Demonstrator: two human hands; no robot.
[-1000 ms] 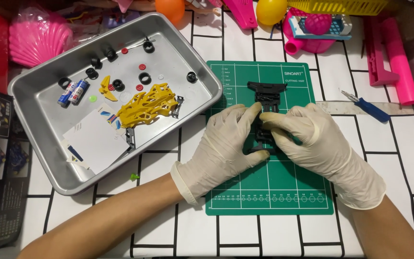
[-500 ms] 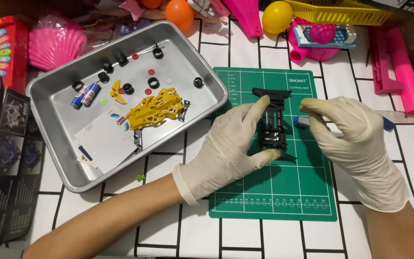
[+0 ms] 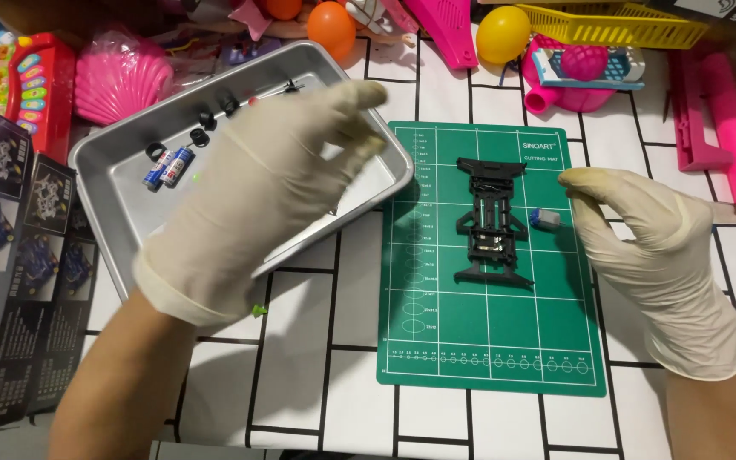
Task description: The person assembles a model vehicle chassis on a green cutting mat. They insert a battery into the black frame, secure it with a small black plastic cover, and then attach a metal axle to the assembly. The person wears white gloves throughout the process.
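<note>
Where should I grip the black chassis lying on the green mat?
Probably pinch the black chassis across its narrow middle, coming from above. It lies flat on the green cutting mat, long axis running away from you; both ends flare wide. The small grey cylinder crowds its right side.

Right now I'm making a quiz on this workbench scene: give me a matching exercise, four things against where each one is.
Things:
1. chassis
2. batteries
3. left hand
4. motor

Places:
A. inside the metal tray, near its left wall
B. raised over the tray, fingers spread
C. in the middle of the green mat
D. on the mat, just right of the chassis, by the right hand

Pairs: 1-C, 2-A, 3-B, 4-D
</note>
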